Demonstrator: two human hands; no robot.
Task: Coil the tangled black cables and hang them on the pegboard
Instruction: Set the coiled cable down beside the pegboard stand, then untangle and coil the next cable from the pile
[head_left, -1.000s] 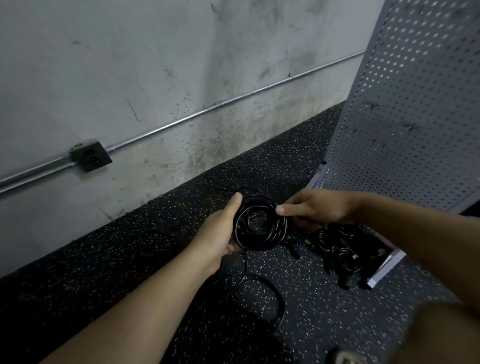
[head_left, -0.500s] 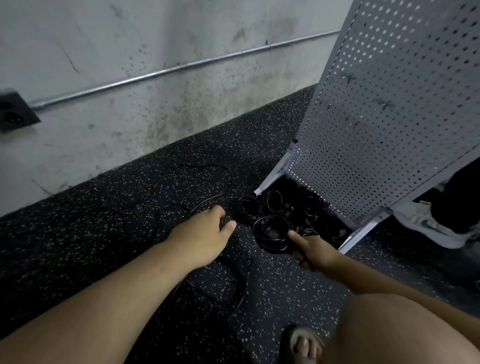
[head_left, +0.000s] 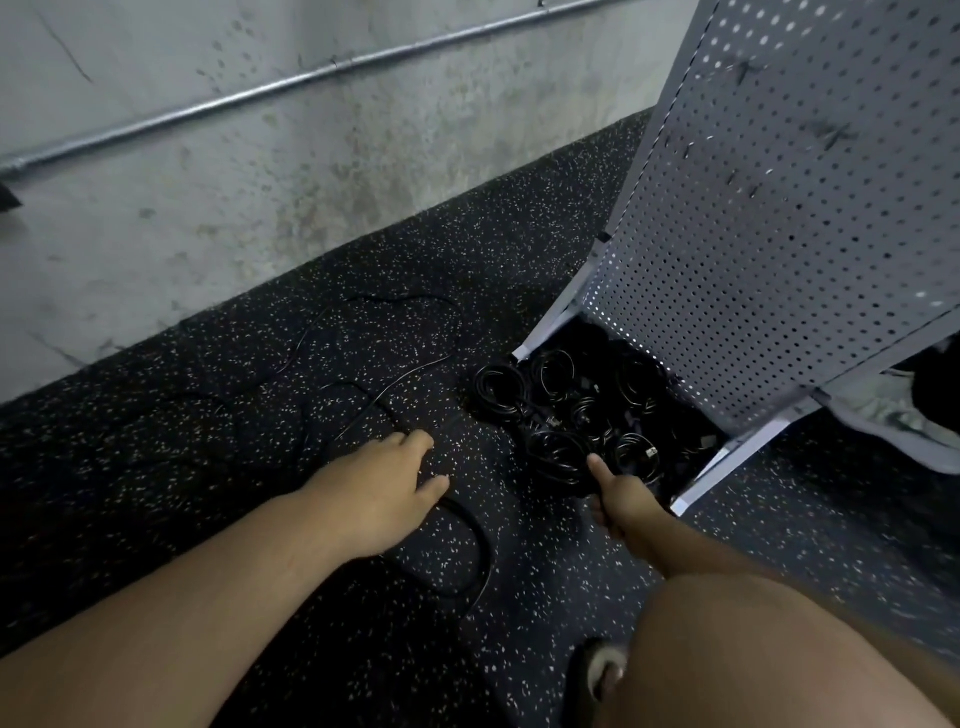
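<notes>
Down at the foot of the pegboard (head_left: 779, 234), my right hand (head_left: 626, 501) has the coiled cable (head_left: 556, 460) by its near rim. The thumb is laid on top and the fingers are curled underneath, so I'm pinching it, not letting go. That coil sits low and flat, its opening facing up, right against the pile of coils (head_left: 597, 405) bunched under the board's lower edge.

Over to my left hand (head_left: 384, 483): fingers loose and spread, holding nothing, hovering just over the rubber floor (head_left: 234, 415) beside the loose cable (head_left: 387, 392). That one's uncoiled. Its long run slants away from my fingertips, up and to the right, with more slack wandering back toward the wall (head_left: 208, 208) and a loop curling under my wrist.

Progress, as I read it: several cables are wound and one is sprawled out waiting. I can't see any coil hung on the board, so the hanging looks like it's all ahead of me.
</notes>
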